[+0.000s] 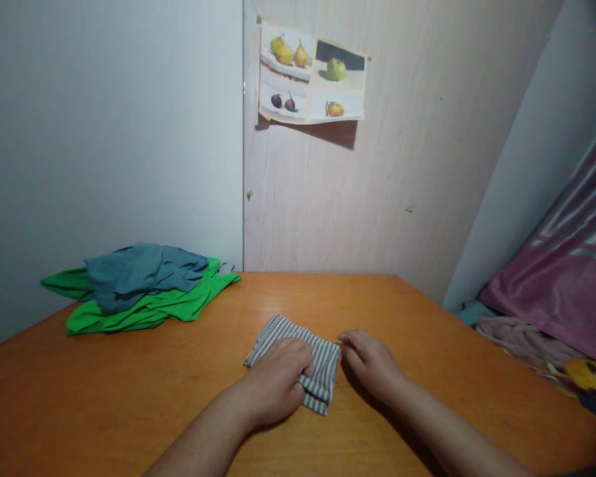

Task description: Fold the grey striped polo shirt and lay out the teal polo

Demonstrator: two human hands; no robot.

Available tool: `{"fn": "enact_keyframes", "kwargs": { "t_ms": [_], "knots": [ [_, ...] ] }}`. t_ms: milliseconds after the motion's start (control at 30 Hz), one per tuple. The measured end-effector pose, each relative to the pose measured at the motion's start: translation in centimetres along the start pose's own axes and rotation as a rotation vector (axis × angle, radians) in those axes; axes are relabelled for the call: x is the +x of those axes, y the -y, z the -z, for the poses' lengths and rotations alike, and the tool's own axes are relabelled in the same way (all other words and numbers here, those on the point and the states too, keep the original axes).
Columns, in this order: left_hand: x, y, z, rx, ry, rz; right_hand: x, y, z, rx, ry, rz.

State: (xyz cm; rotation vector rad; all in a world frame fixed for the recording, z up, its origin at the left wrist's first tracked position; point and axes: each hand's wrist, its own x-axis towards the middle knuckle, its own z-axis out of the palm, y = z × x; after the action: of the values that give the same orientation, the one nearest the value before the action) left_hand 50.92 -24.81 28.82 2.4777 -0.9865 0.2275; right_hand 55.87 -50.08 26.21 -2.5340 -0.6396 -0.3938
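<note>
A small folded grey-and-white striped cloth [278,334] lies on the orange wooden table [179,397], near its middle. My left hand [277,379] rests on the cloth with its fingers curled, gripping the cloth's near right part. Beside the cloth's right edge lies my right hand [372,363], fingers bent and pressed together, fingertips touching the cloth's right corner.
A pile of clothes, a blue-grey garment [139,271] on top of green ones [149,308], lies at the table's back left. A fruit poster [310,73] hangs on the wooden panel behind. Pink and mixed fabrics [561,291] lie beyond the table's right edge.
</note>
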Motion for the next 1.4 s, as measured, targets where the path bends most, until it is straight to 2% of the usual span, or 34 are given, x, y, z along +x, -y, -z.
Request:
{"fn": "enact_keyframes", "kwargs": {
  "t_ms": [100,267,400,533,733,967,1133,1267,1333,1400],
  "knots": [
    [-0.1,0.1,0.1,0.007,-0.009,0.01,-0.4,1.2,0.6,0.056,-0.035,0.002],
    [-0.4,0.5,1.2,0.057,-0.027,0.082,-0.9,2.9,0.5,0.104,0.062,0.096],
    [-0.9,1.2,2.1,0.101,-0.018,0.126,-1.0,3.1,0.3,0.114,0.056,0.098],
    [-1.3,2.1,2.3,0.138,0.019,0.232,-1.1,3.2,0.4,0.123,0.061,0.096],
    [-1.7,2.6,3.1,0.117,0.059,0.301,-1.4,3.3,0.2,0.105,0.079,0.081],
    [-2.3,4.0,4.2,-0.201,-0.017,0.358,-1.4,3.8,0.0,0.149,0.041,-0.025],
    [-2.1,4.6,3.6,-0.481,-0.096,0.413,-1.3,2.6,-0.2,0.113,0.095,-0.023],
    [-1.8,4.4,3.1,-0.716,-0.088,0.468,-1.0,1.5,0.4,0.042,0.042,-0.033],
    [-1.7,4.4,2.9,-0.757,-0.091,0.513,-1.0,1.9,0.7,0.035,-0.006,-0.014],
    [-1.6,4.6,2.8,-0.727,-0.122,0.55,-1.0,3.1,0.8,0.053,0.004,0.044]
  ]
}}
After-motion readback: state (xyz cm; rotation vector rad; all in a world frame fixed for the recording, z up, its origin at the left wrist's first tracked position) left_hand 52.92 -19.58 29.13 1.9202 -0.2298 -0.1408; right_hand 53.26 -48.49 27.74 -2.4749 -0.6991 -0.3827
